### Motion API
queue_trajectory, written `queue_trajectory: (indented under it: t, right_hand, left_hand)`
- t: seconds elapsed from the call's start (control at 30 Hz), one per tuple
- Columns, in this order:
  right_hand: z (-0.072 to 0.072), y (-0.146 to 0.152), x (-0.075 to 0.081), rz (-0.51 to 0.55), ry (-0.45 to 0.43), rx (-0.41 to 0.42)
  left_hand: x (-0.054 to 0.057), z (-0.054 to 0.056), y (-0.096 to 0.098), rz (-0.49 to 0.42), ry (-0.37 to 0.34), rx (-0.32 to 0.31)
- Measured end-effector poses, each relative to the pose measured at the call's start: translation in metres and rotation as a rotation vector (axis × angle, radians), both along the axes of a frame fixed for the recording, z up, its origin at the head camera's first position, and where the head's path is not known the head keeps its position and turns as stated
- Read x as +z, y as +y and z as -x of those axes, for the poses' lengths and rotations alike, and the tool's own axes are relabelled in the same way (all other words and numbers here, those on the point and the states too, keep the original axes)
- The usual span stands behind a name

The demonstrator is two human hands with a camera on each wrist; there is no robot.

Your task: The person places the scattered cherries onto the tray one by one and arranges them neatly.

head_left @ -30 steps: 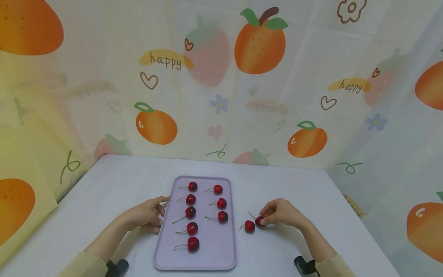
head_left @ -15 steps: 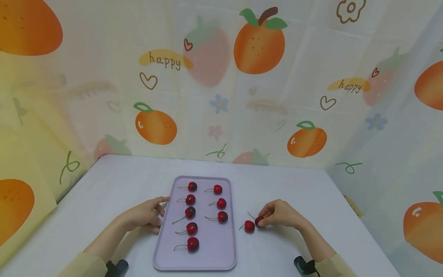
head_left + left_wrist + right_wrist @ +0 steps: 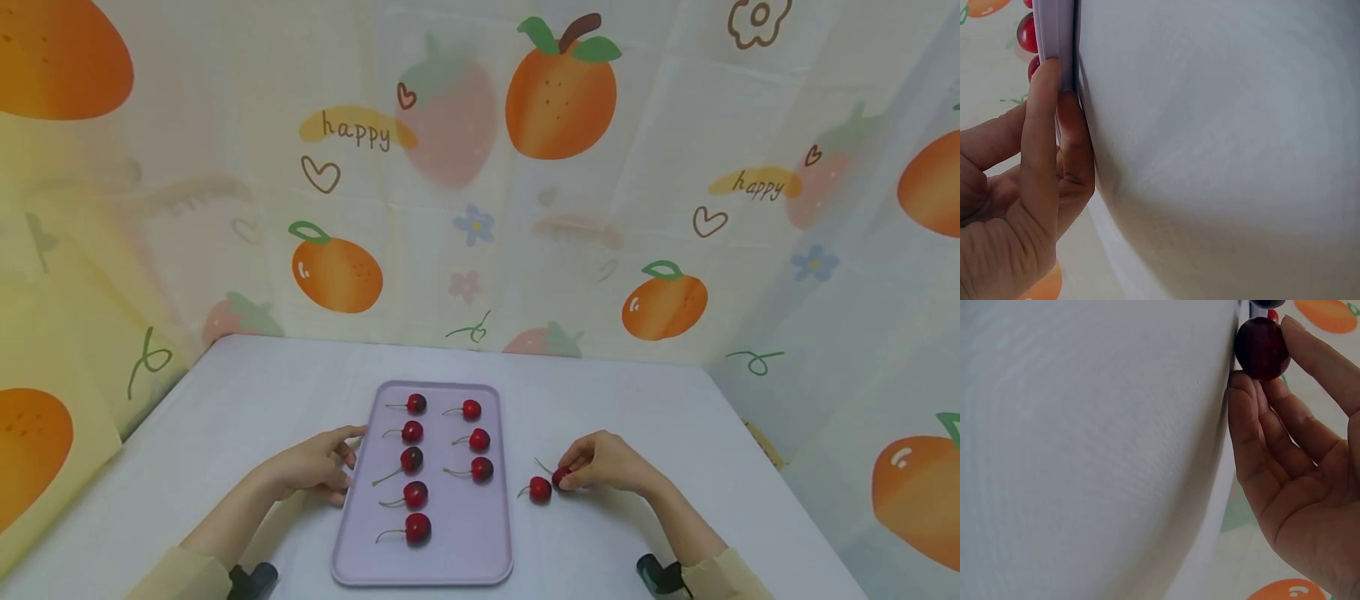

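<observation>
A lilac tray lies on the table, bearing two columns of red cherries with stems. My left hand is at the tray's left side, fingers loosely bent. In the left wrist view, a fingertip touches the tray's outer wall. To the right of the tray, my right hand pinches a dark red cherry between thumb and fingers, low at the tabletop. The fingers partly cover that cherry in the head view, where its stem points up and left. Another cherry lies beside it, nearer the tray.
The table has a white cover. Behind it hangs a pale curtain printed with fruit. The tray's right column holds fewer cherries than the left one, with bare tray at its near end.
My right thumb and fingers have shifted slightly left over the pinched cherry, covering a little more of it. The left hand, the tray and the other cherries have stayed in place.
</observation>
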State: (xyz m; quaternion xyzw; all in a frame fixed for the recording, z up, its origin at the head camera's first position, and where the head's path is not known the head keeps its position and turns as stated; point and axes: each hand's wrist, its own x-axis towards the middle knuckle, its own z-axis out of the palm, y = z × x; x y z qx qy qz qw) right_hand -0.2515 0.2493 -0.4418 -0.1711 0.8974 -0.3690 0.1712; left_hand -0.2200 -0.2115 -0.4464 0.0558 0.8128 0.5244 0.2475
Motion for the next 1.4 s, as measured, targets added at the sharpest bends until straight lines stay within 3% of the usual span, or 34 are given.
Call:
queue_trajectory:
  t: [0.67,0.97,1.4]
  right_hand:
    - [0.002,-0.008,0.003,-0.027,0.060,-0.054]
    - [0.006,-0.019,0.009,-0.004,0.136,-0.044]
    - [0.007,-0.044,0.014,0.063,0.137,-0.051]
  left_hand:
    - [-0.004,0.002,0.000,0.042,-0.006,0.016]
    - [-0.001,0.002,0.002,0.047,-0.016,0.024]
    - [-0.001,0.001,0.000,0.030,-0.007,0.012]
